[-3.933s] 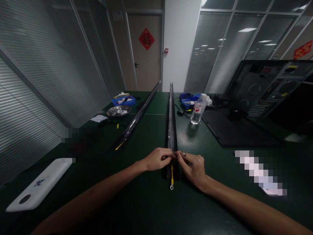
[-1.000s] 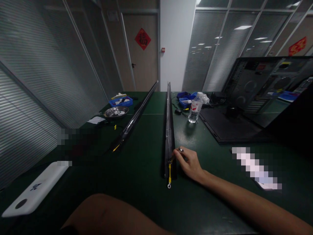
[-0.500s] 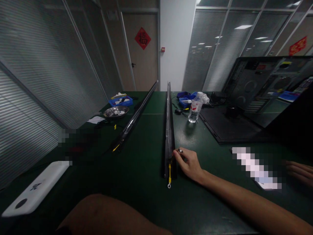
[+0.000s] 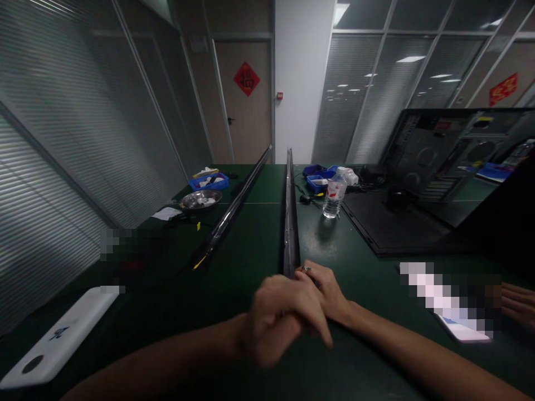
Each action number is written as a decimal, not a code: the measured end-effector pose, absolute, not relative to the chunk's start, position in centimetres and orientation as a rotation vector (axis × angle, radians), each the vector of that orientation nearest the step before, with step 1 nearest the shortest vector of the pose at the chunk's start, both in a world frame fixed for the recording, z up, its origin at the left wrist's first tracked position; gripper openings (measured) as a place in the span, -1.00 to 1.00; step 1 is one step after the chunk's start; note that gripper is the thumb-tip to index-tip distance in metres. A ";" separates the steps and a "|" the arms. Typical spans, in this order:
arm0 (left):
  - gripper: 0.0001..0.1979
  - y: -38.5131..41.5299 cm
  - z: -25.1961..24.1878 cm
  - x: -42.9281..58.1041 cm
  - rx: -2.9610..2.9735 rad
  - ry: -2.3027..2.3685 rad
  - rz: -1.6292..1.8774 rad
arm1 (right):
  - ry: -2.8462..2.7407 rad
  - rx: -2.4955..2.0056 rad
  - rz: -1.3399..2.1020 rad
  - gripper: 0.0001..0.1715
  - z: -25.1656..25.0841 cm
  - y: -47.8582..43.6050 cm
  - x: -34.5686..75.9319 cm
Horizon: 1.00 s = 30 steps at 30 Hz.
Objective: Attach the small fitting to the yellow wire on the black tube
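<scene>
Green table (image 4: 251, 239): left hand (image 4: 282, 317) back, grip unclear, work two-handed again, right hand (image 4: 327, 285) pinching edge of righthand black strip (image 4: 290, 228).

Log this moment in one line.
left hand: blurred, hiding near end of right black strip; right hand: at that strip's right edge; left strip: lying apart; bottle: upright

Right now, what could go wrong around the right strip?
The left hand hides the near end of the right strip from the camera, so a slip there might go unseen.

The right hand is beside that strip; a sideways push could shift it.

The bottle stands upright to its right, so a wide swing of the strip might tip it.
</scene>
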<state>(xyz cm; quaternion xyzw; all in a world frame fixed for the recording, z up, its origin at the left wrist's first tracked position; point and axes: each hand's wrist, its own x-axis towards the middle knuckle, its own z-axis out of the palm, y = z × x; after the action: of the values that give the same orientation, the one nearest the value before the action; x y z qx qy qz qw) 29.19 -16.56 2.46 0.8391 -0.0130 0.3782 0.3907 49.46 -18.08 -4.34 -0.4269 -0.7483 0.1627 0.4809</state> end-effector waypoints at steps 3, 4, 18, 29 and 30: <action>-0.73 -11.9 0.8 29.7 2.213 0.214 1.051 | -1.871 -0.979 0.457 -0.68 -4.1 -17.8 49.7; -0.76 -10.7 0.0 29.7 2.278 0.312 1.005 | -1.861 -0.974 0.466 -0.68 -4.1 -17.8 49.7; -0.73 -10.0 -1.9 29.2 2.556 0.308 0.400 | -1.730 -1.089 0.335 -0.69 -4.5 -18.1 48.8; -0.77 -9.9 -2.1 29.2 2.539 0.329 0.399 | -1.759 -1.080 0.350 -0.68 -4.4 -18.2 48.9; -0.77 -9.9 -2.0 29.2 2.538 0.329 0.402 | -1.767 -1.075 0.360 -0.68 -4.4 -18.1 48.9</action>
<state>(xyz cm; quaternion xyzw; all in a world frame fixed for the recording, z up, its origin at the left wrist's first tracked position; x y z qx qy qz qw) 29.24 -9.89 -2.04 0.9427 0.1222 0.1492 0.2722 48.91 -18.13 -4.42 -0.4442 -0.7298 0.1489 0.4979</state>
